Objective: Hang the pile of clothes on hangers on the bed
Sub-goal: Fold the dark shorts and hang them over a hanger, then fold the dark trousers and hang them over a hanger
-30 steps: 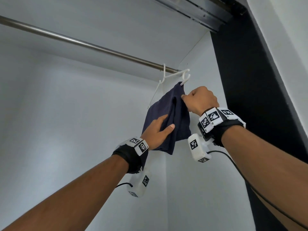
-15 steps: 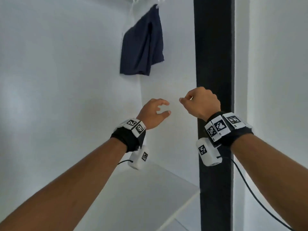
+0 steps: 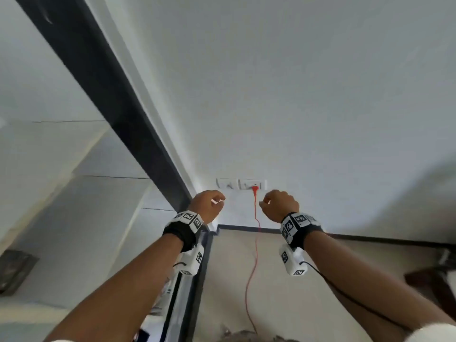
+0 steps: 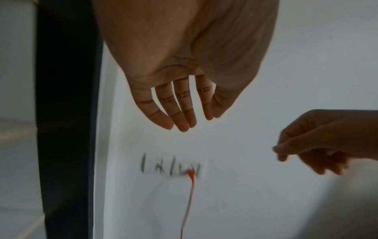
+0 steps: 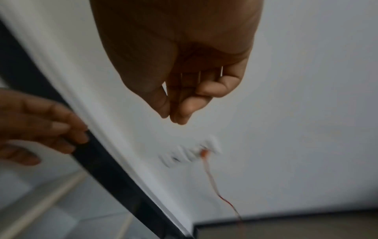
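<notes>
We count two hands: a left hand [image 3: 207,204] and a right hand [image 3: 280,204], and neither holds anything. Each wrist bears one band with square markers, so two bands: one left [image 3: 188,219], one right [image 3: 297,222]. Under each hangs one white camera box, two in all [image 3: 191,261] [image 3: 292,261]. On the wall [image 3: 296,95] we see two switch plates [image 3: 227,183] [image 3: 253,184] side by side, one red cord [image 3: 255,218], and one dark frame [image 3: 103,95].

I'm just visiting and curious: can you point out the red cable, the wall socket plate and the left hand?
red cable [image 3: 256,219], head view, on its upper stretch below the plug.
wall socket plate [image 3: 259,184], head view, on its white face.
left hand [image 3: 206,203], head view, on its back.
</notes>
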{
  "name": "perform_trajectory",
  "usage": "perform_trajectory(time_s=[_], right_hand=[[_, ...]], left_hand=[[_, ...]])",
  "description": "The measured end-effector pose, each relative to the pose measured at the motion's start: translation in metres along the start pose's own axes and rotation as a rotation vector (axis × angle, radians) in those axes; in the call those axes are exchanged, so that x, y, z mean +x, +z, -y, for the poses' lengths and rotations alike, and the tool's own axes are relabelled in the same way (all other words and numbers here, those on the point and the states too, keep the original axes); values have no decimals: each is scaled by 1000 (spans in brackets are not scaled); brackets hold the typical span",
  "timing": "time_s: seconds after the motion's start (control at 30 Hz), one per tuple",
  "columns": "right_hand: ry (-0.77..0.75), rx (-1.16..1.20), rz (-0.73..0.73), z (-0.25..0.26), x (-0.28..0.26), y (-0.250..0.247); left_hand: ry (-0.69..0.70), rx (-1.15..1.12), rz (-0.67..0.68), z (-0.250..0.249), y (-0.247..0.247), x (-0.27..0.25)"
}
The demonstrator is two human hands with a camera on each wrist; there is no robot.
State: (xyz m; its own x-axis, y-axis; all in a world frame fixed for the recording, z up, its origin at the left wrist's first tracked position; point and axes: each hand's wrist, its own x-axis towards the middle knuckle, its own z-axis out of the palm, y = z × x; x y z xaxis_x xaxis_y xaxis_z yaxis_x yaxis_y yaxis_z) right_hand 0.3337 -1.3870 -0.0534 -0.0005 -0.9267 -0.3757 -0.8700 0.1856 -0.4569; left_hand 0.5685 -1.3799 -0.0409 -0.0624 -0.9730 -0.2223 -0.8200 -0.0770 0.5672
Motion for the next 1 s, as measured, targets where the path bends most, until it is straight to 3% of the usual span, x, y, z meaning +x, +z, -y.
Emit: perform_trajectory(time_s=[0.07,0.13,0.23,0.4,0.7,1.0], right_hand=[[133,32,53,-76,-12,20],[298,76,99,-172,-39,26],[472,96,110,-289,-81,22],[676,202,29,-426,-147,-8],[1002,558,-270,-590,-264,-40],[1211,827,-421,-700,-356,-22]], left_hand=[[-70,56,112,0,57,0],[-50,116,248,-29,128,-1],[13,214,424,-85,211,-1],[165,268,546,-210,312,5],[616,394,828,-431,477,-27],[886,574,1104,-554,652,-82]])
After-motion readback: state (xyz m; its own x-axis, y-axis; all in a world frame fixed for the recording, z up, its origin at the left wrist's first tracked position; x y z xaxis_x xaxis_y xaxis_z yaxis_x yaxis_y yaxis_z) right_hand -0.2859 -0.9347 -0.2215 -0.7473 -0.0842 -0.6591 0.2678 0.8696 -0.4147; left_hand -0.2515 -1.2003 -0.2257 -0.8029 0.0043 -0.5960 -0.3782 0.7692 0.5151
